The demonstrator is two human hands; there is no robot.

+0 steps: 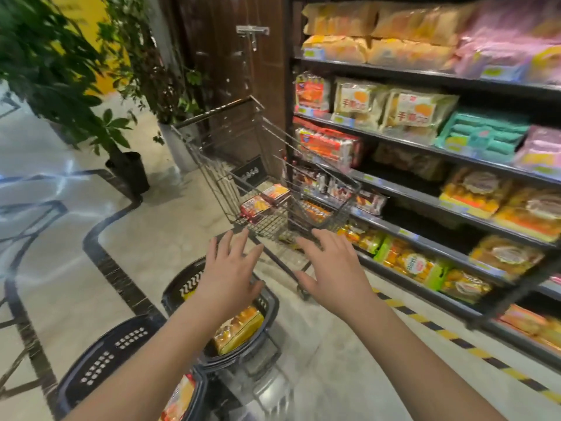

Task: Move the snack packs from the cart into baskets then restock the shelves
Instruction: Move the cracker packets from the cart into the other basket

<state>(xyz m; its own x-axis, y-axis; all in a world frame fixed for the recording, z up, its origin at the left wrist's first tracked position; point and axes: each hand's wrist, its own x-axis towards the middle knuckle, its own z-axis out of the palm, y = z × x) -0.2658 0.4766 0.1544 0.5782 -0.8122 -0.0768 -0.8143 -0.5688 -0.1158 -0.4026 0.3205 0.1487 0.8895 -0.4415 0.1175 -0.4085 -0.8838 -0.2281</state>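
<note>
Head view: one wide, motion-blurred picture of a shop aisle, looking forward and down.
Left hand: the left hand [230, 268] reaches forward, palm down, its fingers [227, 242] straight and spread apart, holding nothing.
Right hand: the right hand [334, 268] reaches forward beside it, fingers [323, 238] likewise spread and bare, just short of the cart's near end.
Cart: the small silver wire shopping cart [267, 223] stands on the pale marble floor [76, 238], close against the shelves.
Pack in cart: a flat red-and-orange snack pack [264, 200] lies on the cart's wire bottom, toward its left side.
Second pack: an orange packet [315, 211] shows through the mesh; whether it sits in the cart or on a shelf behind cannot be told.
Far basket: a black plastic basket [179, 287] sits on the floor under the left forearm, with a yellow snack pack [239, 329] inside.
Near basket: a second black perforated basket [106, 354] at the lower left holds an orange-and-white pack [179, 402].
Shelves: the dark metal shelves [425, 74] on the right carry rows of bagged breads and cakes.
Surroundings: leafy green potted plants [60, 71] stand at the left, and yellow-and-black striped tape [455, 335] runs along the floor below the shelves.
</note>
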